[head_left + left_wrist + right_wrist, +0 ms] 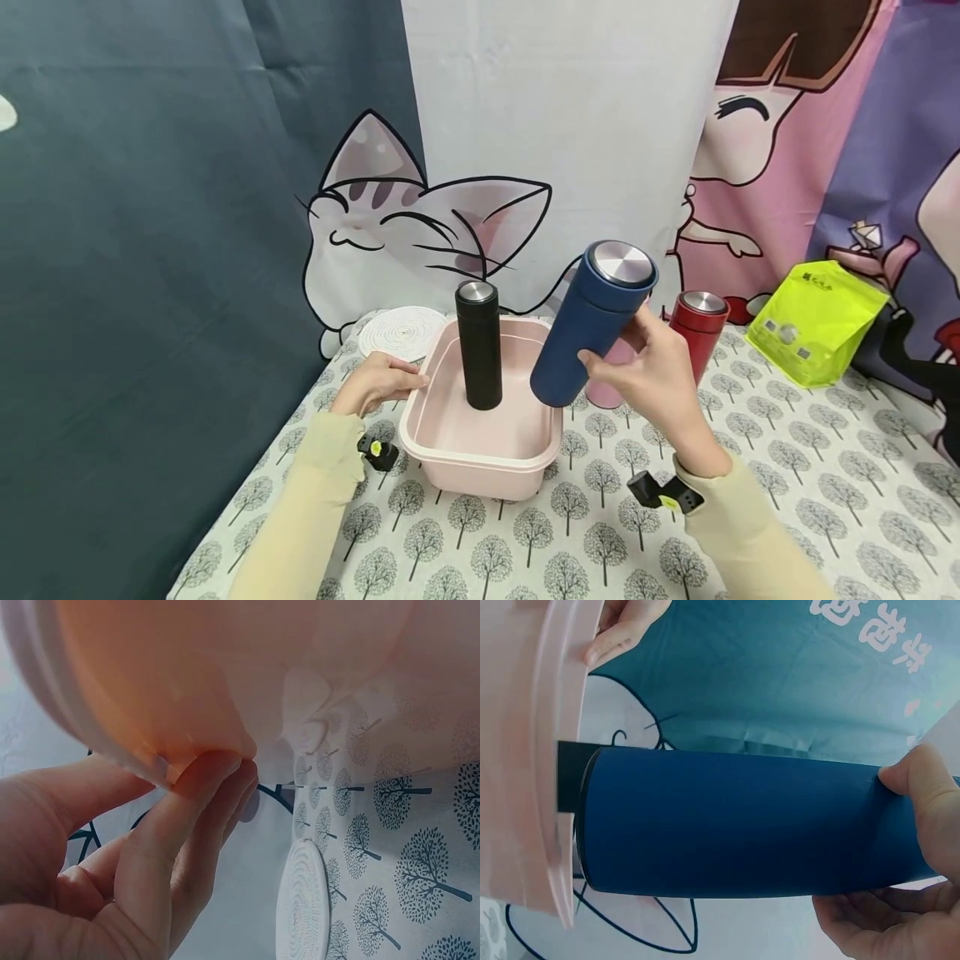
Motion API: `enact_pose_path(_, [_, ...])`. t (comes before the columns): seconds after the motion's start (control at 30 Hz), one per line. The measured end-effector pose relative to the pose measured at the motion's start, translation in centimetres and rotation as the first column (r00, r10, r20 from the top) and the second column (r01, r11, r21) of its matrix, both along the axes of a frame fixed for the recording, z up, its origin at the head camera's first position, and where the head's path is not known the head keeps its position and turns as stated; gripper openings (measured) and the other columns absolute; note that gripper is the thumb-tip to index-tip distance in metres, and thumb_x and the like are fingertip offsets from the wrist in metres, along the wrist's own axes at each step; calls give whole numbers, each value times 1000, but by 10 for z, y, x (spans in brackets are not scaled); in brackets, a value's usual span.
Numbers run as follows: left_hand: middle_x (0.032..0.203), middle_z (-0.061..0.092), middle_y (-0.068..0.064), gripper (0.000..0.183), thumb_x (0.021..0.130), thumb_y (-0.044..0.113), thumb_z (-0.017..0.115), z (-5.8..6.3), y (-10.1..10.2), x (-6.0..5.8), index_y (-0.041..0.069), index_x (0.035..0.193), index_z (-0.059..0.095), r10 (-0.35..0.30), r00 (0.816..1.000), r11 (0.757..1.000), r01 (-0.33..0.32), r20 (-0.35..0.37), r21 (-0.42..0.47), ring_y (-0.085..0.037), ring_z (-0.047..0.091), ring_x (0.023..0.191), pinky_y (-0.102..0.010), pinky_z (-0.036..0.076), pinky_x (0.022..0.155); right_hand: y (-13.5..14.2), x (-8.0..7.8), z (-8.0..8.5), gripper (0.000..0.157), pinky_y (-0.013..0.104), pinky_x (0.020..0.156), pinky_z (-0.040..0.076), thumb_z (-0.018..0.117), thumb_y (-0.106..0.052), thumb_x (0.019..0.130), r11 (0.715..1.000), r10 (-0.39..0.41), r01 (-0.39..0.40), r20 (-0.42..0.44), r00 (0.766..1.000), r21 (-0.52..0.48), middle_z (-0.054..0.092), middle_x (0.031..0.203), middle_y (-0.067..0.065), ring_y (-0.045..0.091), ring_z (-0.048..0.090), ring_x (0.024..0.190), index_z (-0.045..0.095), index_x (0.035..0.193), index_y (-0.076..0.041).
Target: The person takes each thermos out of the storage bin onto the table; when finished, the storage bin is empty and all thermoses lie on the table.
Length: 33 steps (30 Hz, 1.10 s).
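Observation:
My right hand grips a blue thermos flask with a silver-topped lid, tilted over the right side of a pale pink plastic basin. In the right wrist view the thumb and fingers wrap the flask from both sides. A black thermos flask stands upright inside the basin. On the basin's left rim, my left hand pinches the edge. The left wrist view shows the left thumb and fingers holding the rim from either side.
Behind my right hand stand a red thermos flask and a partly hidden pink cylindrical thing. A bright green pouch sits at the back right. Left of the basin lies a round white woven mat. A tree-print cloth covers the table.

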<state>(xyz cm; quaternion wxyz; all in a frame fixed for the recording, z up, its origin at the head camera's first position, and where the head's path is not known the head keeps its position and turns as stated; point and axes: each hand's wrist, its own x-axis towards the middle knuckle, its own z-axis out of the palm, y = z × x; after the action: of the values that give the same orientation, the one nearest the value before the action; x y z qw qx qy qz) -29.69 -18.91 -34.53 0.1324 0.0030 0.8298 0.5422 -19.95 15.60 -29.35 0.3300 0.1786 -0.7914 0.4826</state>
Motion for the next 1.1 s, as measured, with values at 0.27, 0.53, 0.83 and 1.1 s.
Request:
enact_pose_path(0.27, [123,62,-30,44,89,7,71,-3,1,0,-14,125,58,6,1000,1000,-6,5,12,-35,69,104,-38,60,90,15,4,-5,54,8,87,52,86,-3,70,995,-100,97,67,993,37,72,107,3,-7,64,93,65,119,-14])
enact_pose_path(0.53, [124,62,-30,42,90,8,70,-3,1,0,-13,125,59,8,1000,1000,-8,0,0,-34,68,107,-37,59,91,30,7,-10,56,9,71,50,85,-6,73,988,-151,144,130,980,61,71,110,6,-8,63,91,63,123,-17])
enact_pose_path(0.83, [127,60,-30,43,90,8,69,-3,1,0,-13,126,58,11,1000,1000,-11,10,-3,-35,65,112,-37,58,94,48,10,-16,55,4,76,47,86,-13,73,972,-218,201,144,965,123,74,103,13,-15,58,83,63,122,-12])
enact_pose_path(1.1, [128,59,-30,45,90,9,70,-1,2,0,-13,127,57,19,1000,1000,-19,12,-13,-35,66,110,-38,58,94,65,13,-21,55,12,82,47,87,-18,74,957,-275,251,183,944,148,73,107,13,-19,55,84,62,123,-12])
